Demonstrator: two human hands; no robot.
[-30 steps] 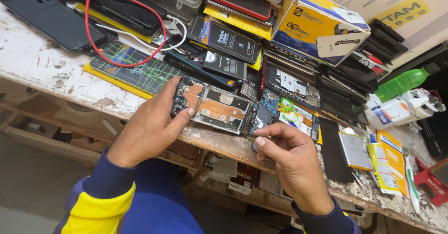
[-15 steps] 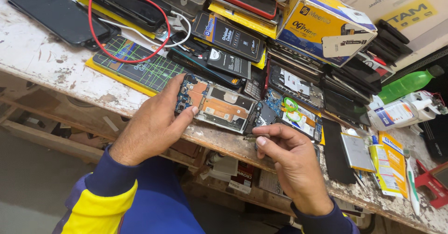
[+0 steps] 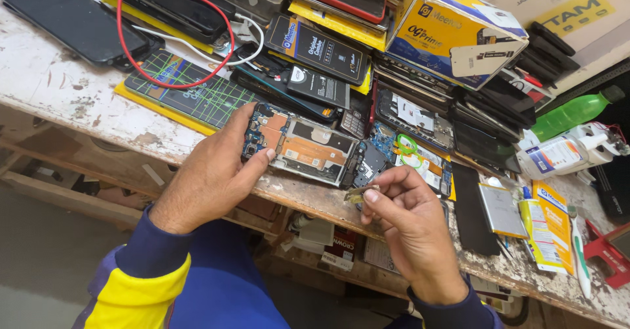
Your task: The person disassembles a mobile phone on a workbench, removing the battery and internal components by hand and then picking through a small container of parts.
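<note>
Right hand (image 3: 413, 234) has lifted off the bench edge, now pinching a small metal part (image 3: 359, 194), while left hand (image 3: 213, 175) keeps gripping the opened phone (image 3: 302, 146).

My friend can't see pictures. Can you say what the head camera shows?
A person's left hand steadies an opened phone with its insides showing, at the edge of a worn workbench. The right hand pinches a small flat part beside it. Phones, boxes and a red cable crowd the bench.
</note>
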